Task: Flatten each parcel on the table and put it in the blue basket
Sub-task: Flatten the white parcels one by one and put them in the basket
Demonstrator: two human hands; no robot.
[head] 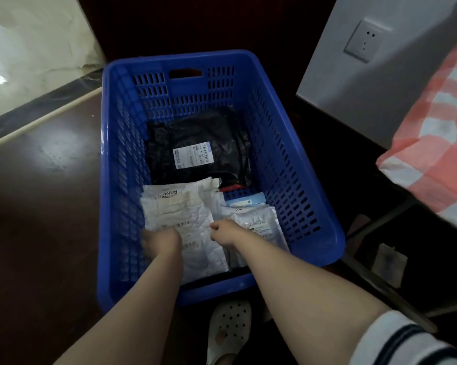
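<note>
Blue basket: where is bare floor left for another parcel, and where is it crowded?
In the blue basket only a small floor strip shows, between the black parcel and the small white parcels. The near half is crowded: the large white parcel with the left hand and right hand on it.

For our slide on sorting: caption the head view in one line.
Left hand and right hand on a white parcel in the blue basket, black parcel behind.
</note>
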